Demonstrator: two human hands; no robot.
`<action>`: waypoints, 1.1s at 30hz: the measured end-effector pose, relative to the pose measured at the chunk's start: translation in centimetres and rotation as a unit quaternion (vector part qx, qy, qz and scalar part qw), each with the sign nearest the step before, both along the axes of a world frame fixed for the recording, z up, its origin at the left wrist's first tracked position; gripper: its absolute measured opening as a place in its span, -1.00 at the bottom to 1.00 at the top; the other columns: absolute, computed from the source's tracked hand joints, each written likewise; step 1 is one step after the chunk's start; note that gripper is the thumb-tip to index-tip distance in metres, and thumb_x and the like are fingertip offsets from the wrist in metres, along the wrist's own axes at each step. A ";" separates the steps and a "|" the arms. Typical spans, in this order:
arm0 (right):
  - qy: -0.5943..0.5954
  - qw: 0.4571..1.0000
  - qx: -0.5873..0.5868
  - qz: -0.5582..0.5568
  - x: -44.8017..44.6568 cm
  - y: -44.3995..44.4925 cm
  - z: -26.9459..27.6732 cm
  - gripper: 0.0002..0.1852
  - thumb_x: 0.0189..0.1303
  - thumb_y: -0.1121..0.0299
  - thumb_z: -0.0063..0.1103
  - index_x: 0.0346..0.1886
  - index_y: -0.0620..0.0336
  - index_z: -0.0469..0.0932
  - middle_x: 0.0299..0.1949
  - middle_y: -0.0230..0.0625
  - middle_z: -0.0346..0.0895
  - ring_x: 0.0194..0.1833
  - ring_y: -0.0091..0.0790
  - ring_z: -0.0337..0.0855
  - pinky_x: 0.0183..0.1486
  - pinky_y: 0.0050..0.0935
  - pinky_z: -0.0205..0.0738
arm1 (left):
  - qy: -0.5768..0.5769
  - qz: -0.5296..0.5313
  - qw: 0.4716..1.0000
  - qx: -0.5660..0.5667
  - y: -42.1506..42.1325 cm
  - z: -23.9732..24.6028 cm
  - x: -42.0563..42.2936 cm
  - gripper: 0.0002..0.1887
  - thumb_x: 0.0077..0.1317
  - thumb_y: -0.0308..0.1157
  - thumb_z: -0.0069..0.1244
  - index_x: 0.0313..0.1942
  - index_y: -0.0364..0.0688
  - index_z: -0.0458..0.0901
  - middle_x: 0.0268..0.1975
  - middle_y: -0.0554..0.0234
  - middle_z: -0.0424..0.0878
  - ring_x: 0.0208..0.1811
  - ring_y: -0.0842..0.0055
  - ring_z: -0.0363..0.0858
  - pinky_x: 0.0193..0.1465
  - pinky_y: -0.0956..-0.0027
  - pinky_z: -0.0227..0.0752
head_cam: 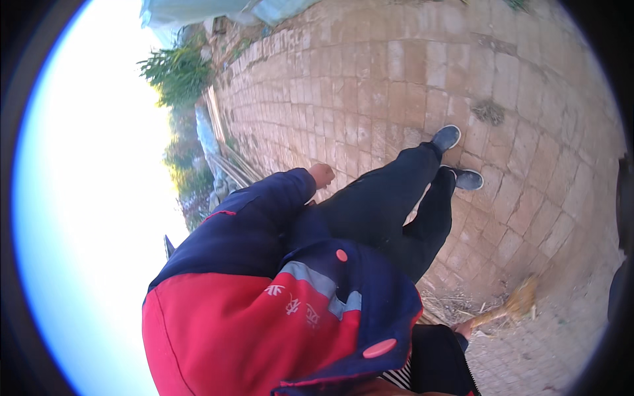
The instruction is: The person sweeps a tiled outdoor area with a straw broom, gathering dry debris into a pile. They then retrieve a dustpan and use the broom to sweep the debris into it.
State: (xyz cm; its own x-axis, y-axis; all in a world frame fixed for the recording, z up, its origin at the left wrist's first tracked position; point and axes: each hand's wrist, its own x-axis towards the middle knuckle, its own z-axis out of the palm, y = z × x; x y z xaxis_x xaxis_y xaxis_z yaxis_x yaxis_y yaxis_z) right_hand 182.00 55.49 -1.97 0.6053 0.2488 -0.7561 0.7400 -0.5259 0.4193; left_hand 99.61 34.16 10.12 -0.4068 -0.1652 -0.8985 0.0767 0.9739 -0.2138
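My left hand (pixel 322 175) hangs beside my dark trousers (pixel 376 203), its fingers curled in with nothing visible in them. My right hand (pixel 463 328), low on the right, grips the narrow end of a straw-coloured hand broom (pixel 520 299). The broom's wider, slightly blurred end points away from me, over the ground. Loose straw (pixel 458 302) lies around it. Below me show my red and navy jacket (pixel 223 317), which bears writing, and my dark shoes (pixel 447 137) with pale soles, standing on brick paving (pixel 366 94).
A small clump of dry grass (pixel 488 112) lies beyond my shoes. Long thin poles (pixel 233 168) and pale blue sheeting (pixel 205 131) line the paving's left edge, near a leafy green plant (pixel 181 72). More plastic sheeting (pixel 198 11) hangs at the top.
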 end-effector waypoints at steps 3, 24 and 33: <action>0.036 0.999 0.013 -0.036 -2.0 2.3 1.9 -0.30 0.45 -0.24 -0.03 0.06 0.37 0.51 -0.23 -0.02 0.65 -0.28 -0.11 0.65 -0.29 -0.21 0.55 | -0.114 -0.153 0.981 0.040 -5.2 -0.5 3.7 -0.76 0.31 -0.31 0.08 -0.27 -0.32 0.76 -0.34 -0.02 0.79 -0.37 0.25 0.82 -0.24 0.20 0.68; 0.295 0.884 0.273 0.240 -51.3 60.0 -8.0 -0.33 0.44 0.09 -0.02 0.60 -0.16 0.16 -0.07 0.17 0.72 0.00 0.20 0.73 0.09 0.14 0.53 | -0.005 0.058 0.998 0.023 11.9 -1.2 -9.6 -0.72 0.38 -0.29 0.03 -0.06 -0.32 0.65 -0.32 0.03 0.78 -0.44 0.37 0.77 -0.50 0.29 0.60; -0.025 0.978 0.193 -0.073 -16.0 27.9 -1.7 -0.28 0.39 0.04 0.08 0.58 -0.04 0.20 0.05 0.31 0.66 0.12 0.32 0.67 0.20 0.09 0.52 | -0.103 -0.069 0.992 0.040 25.9 -3.1 -12.3 -0.72 0.41 -0.29 0.00 -0.09 -0.33 0.69 -0.34 0.10 0.78 -0.40 0.41 0.75 -0.43 0.29 0.61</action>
State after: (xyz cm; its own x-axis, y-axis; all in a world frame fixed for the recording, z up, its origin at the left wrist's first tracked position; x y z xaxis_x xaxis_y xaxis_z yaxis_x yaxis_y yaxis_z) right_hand 166.05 83.43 -3.71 0.6898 0.4178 -0.5913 0.6286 -0.7508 0.2029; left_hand 87.32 60.05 7.00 -0.2277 -0.0450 -0.9727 0.2442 0.9644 -0.1018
